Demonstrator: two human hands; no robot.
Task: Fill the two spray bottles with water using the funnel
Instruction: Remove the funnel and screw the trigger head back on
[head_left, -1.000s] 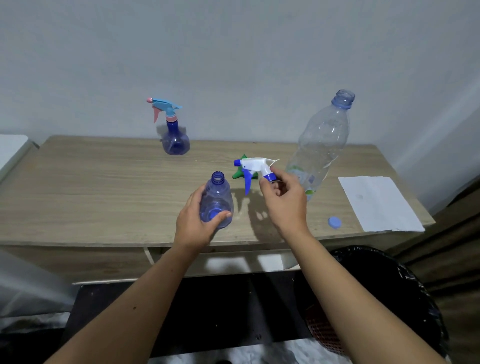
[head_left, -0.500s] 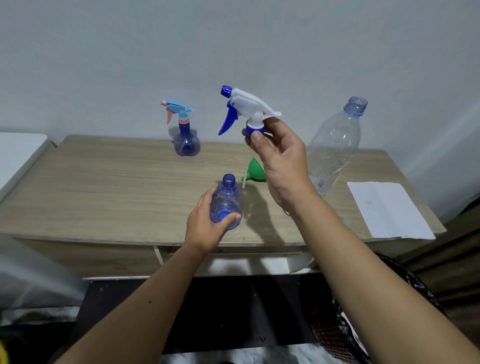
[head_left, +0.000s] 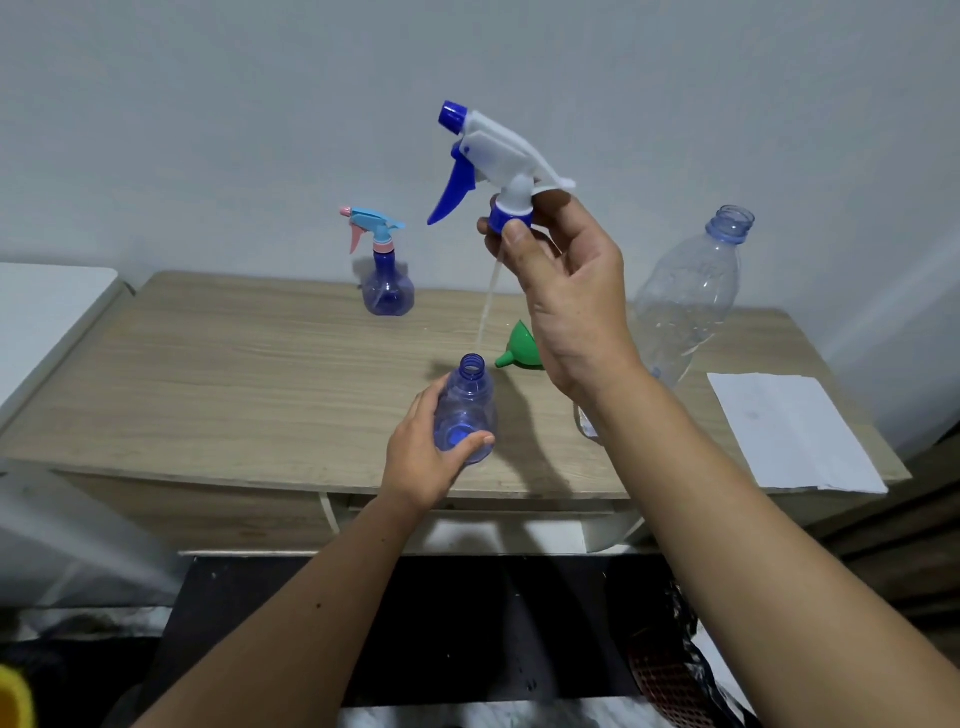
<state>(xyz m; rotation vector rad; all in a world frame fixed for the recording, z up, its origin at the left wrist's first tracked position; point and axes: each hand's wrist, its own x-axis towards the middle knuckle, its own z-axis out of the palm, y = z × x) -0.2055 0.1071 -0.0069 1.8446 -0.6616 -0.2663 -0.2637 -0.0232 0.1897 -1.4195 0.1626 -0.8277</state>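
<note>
Head view: wooden desk (head_left: 234, 374) carries a clear ribbed water bottle (head_left: 685, 296) and a capped sprayer (head_left: 387, 286). Left hand (head_left: 421, 457) grips the open blue bottle (head_left: 465, 410); right hand (head_left: 566, 291) pinches its lifted trigger head (head_left: 498, 161), tube dangling. Next, likely: set it down, fetch the green funnel (head_left: 519, 348).

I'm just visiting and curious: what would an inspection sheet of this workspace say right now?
Surface: wooden table, dry as far as visible.
Job's things: open spray bottle upright near the front edge; sprayer head lifted clear, its tube hanging; second spray bottle capped at the back; green funnel on its side; large water bottle uncapped.
Clutter: white paper.
Hands: left hand grips the open bottle; right hand pinches the sprayer collar.
Cables: nothing seen.
Surroundings: plain wall; black-lined bin below.
</note>
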